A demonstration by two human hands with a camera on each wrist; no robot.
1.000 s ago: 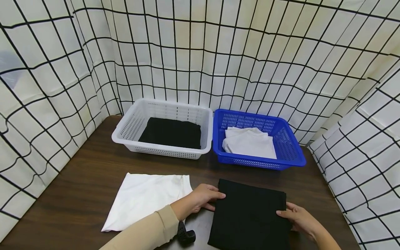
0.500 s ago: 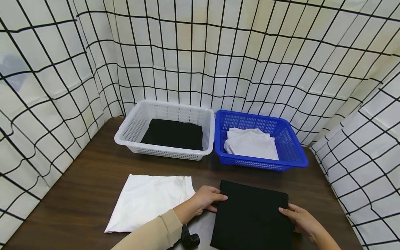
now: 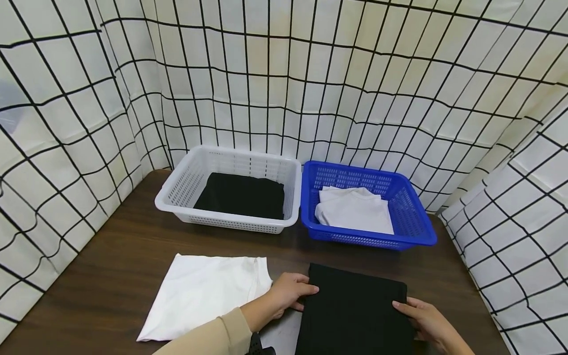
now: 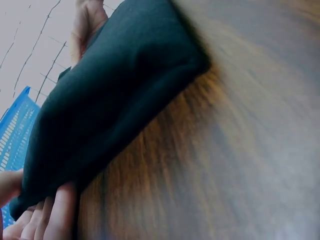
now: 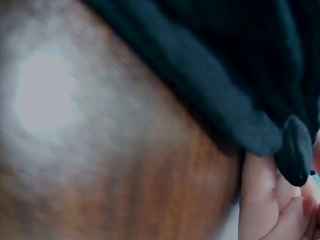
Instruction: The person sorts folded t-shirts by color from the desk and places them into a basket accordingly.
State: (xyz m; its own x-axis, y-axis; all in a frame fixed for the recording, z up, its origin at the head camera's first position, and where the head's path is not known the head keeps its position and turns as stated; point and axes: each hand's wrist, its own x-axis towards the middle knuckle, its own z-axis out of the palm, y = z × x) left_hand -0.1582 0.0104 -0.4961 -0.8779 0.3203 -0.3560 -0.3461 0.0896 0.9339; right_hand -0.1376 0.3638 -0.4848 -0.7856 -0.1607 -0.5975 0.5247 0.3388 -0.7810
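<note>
A folded black garment [image 3: 355, 310] lies at the front right of the table, its exact kind not shown. My left hand [image 3: 288, 295] pinches its left edge near the far corner, thumb on top. The left wrist view shows the fingers [image 4: 61, 212] tucked beneath that edge. On the opposite side my right hand [image 3: 428, 318] grips the right edge, thumb above; in the right wrist view its fingers [image 5: 260, 200] run under the fabric. A folded white garment [image 3: 208, 291] rests on the table to the left, partly behind my left forearm.
At the back stands a white basket [image 3: 230, 226] with folded black cloth [image 3: 241, 195] inside. Beside it a blue basket [image 3: 364, 239] contains folded white cloth [image 3: 355, 211]. A white curtain with black grid lines [image 3: 248, 88] surrounds the dark wooden table [image 3: 88, 291].
The head view has shifted slightly, so everything sits a little lower in it. Both hands keep their hold on the black garment's side edges.
</note>
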